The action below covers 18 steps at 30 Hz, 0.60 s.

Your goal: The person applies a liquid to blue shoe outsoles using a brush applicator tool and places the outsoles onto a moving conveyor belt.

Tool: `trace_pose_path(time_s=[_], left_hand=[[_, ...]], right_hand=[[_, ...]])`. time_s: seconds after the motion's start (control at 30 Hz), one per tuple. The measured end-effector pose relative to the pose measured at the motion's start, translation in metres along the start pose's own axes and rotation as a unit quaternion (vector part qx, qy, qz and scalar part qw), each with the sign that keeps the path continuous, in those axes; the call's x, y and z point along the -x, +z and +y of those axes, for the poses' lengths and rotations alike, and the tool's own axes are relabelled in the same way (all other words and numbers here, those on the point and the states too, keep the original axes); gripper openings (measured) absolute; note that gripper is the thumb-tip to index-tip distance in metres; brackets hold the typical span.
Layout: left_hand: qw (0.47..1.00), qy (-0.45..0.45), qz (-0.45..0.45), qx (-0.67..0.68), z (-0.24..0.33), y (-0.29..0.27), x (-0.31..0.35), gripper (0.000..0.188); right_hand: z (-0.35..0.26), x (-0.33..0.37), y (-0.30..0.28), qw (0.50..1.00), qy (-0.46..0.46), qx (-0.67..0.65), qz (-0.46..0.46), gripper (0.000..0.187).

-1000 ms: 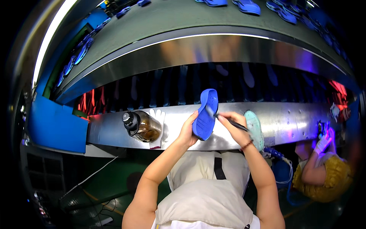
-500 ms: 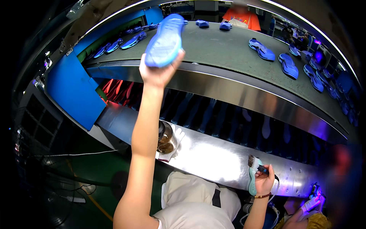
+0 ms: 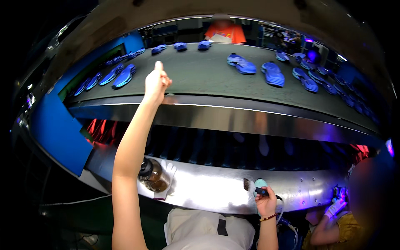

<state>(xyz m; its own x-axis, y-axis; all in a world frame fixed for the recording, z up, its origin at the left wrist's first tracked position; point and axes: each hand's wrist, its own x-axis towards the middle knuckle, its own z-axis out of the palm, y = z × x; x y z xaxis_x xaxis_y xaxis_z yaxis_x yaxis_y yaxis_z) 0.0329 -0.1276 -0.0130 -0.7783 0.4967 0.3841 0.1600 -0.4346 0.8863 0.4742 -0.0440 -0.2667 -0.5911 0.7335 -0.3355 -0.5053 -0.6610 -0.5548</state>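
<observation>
My left hand (image 3: 156,85) reaches over the dark green conveyor belt (image 3: 200,79). Its index finger points away from me and the other fingers are partly curled, with nothing visible in them. To its left lie several blue shoe soles, the nearest blue sole (image 3: 124,76) tilted along the belt. Down by the metal ledge, my right hand (image 3: 266,204) is closed on a brush (image 3: 252,186) with a dark handle and brown bristles. A mint-green shoe sole (image 3: 261,183) sits behind the brush in the same hand, partly hidden by it.
On the metal ledge (image 3: 216,189) stand a brown jar with a dark lid (image 3: 154,175) and, beside it, a white glove (image 3: 170,170). More blue soles (image 3: 273,74) ride at the belt's right. A co-worker's gloved hand (image 3: 335,207) is at lower right; a person in orange (image 3: 225,33) stands across the belt.
The light blue sole has left my left hand, and I cannot make out where it lies. My view has shifted. My right hand still holds the brush and mint-green sole.
</observation>
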Motion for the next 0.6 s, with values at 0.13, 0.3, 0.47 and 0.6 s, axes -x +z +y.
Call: trace_pose_path(time_s=[0.13,0.3,0.47,0.6], left_hand=[[0.981,0.009,-0.145,-0.127,-0.018,0.113,0.001,0.026],[0.887,0.212,-0.137,-0.386,-0.043,0.219,-0.019,0.052],[0.709,0.083,-0.162,-0.681,-0.086,0.222,-0.036,0.081],[0.707,0.100,-0.163,-0.680,-0.063,0.238,-0.010,0.068]], right_hand=[[-0.003,-0.001,-0.010,1.000,-0.004,-0.013,-0.002,0.022],[-0.015,0.003,-0.018,1.000,-0.016,-0.021,0.000,0.022],[-0.018,0.006,-0.026,0.999,0.002,-0.034,0.031,0.022],[-0.011,0.002,-0.043,0.998,0.003,-0.030,0.054,0.022]])
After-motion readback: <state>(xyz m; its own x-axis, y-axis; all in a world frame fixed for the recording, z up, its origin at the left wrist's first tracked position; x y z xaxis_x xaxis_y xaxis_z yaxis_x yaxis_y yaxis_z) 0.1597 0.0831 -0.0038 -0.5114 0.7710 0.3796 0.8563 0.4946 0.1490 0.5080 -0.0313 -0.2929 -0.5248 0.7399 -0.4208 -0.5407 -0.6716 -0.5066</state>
